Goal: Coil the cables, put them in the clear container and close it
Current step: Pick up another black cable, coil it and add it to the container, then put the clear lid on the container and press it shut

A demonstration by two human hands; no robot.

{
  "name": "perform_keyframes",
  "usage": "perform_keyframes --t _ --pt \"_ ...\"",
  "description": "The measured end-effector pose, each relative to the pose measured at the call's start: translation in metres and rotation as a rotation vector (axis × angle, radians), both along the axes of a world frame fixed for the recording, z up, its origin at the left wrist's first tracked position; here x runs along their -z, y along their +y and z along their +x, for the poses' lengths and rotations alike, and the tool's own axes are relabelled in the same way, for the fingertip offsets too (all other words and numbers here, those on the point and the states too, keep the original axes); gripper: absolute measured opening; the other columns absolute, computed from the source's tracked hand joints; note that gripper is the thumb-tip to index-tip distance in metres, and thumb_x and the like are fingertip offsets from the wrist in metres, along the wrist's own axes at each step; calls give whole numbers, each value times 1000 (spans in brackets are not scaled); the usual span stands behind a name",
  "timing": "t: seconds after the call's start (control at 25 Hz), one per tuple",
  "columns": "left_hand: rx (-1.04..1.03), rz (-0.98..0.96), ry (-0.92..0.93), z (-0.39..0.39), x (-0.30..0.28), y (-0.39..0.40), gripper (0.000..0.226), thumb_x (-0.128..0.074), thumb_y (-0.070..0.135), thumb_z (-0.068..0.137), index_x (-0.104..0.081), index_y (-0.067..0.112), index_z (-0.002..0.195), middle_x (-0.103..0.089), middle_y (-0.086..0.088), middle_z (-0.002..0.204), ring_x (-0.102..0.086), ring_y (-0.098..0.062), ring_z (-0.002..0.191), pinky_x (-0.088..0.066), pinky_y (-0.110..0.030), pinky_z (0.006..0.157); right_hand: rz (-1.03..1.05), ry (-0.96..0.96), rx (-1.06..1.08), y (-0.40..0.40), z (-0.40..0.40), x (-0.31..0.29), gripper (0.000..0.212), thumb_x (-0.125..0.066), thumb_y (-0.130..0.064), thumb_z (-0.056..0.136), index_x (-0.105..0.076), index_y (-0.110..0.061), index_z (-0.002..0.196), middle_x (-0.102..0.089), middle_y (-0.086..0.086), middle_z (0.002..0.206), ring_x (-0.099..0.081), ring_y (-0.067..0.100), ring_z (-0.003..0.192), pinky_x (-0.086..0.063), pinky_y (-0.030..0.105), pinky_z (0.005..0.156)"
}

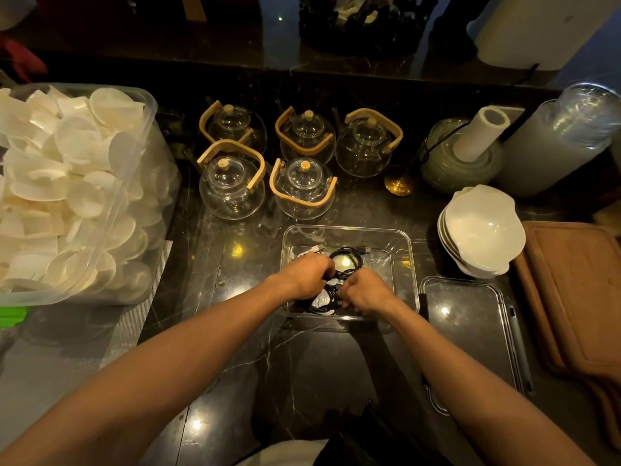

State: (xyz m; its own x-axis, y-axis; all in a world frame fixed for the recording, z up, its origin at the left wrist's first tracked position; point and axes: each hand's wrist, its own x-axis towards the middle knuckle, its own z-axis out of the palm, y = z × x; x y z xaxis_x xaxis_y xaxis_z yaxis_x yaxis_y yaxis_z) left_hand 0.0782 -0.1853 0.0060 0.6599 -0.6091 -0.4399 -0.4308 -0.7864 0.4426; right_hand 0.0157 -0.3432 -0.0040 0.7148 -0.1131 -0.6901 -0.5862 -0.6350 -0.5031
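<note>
Black coiled cables lie inside the clear container, gripped by closed left hand and right hand; lid lies at four o'clock.

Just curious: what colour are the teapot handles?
Light wooden tan, on the teapot handles; head view.
</note>
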Motion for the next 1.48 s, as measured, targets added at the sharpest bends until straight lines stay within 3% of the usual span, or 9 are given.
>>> perform_keyframes --t 0.24,0.56,0.64,0.72,0.88,1.12,1.32,1.4,1.48 --pt "2 6 -14 2 -12 6 28 -59 10 94 -67 16 119 -70 -5 117 -66 -22 105 -55 -34 88 -10 -23 23 -5 0 -14 20 -63 -21 100 -73 -10 88 -74 6 78 -59 12 55 -48 26 49" --pt "9 -107 -67 -6 -54 -29 30 -60 29 94 -66 17 121 -72 -4 111 -67 -19 98 -58 -43 86 -104 -359 114 -54 -29 -76 19 -64 -24 97 -75 -17 84 -72 0 75 -66 13 67 -59 40 76" --pt "59 -121 -113 -12 -66 -47 34 -59 30 95 -63 15 126 -68 -7 121 -64 -23 110 -55 -44 92 -159 -449 186 -76 -48 -92 15 -62 -27 98 -75 -20 102 -76 -2 92 -69 14 82 -59 42 85" --pt "120 -143 -126 -24 -76 -71 42 -58 31 96 -57 13 134 -61 -9 131 -58 -26 120 -49 -42 99 -233 -500 247 -97 -72 -101 28 -61 -30 99 -71 -19 123 -75 0 115 -68 16 100 -56 39 92" --pt "213 -203 -130 -62 -77 -117 53 -61 33 94 -48 16 142 -51 -11 139 -50 -29 128 -44 -43 105 -298 -588 325 -126 -124 -99 49 -66 -29 94 -61 -15 141 -65 7 140 -60 24 128 -47 38 105" --pt "539 -199 -182 -126 -38 -162 62 -68 31 86 -46 16 142 -46 -11 144 -48 -30 132 -43 -44 106 -336 -391 301 -151 -218 -49 79 -73 -35 87 -39 -21 157 -23 15 169 -14 34 157 -17 45 125" --pt "754 98 -225 -149 0 -165 91 -71 16 84 -20 19 159 -9 -16 167 -11 -35 154 -25 -55 119 -385 -228 152 -149 -259 -15 96 -68 -42 78 -22 -34 162 -6 10 173 6 35 159 -12 59 125" --pt "751 94 -216 -153 9 -162 92 -71 15 83 -19 19 159 -19 -18 163 -24 -36 149 -30 -52 117 -396 -150 103 -143 -269 -7 96 -68 -37 82 -16 -36 163 1 6 174 9 36 158 -7 59 126" --pt "744 45 -248 -155 12 -160 70 -69 18 83 -41 17 147 -42 -13 145 -42 -32 137 -31 -51 114 -424 -114 58 -136 -275 -1 93 -66 -34 85 -15 -36 163 2 7 174 8 36 158 -6 57 124"
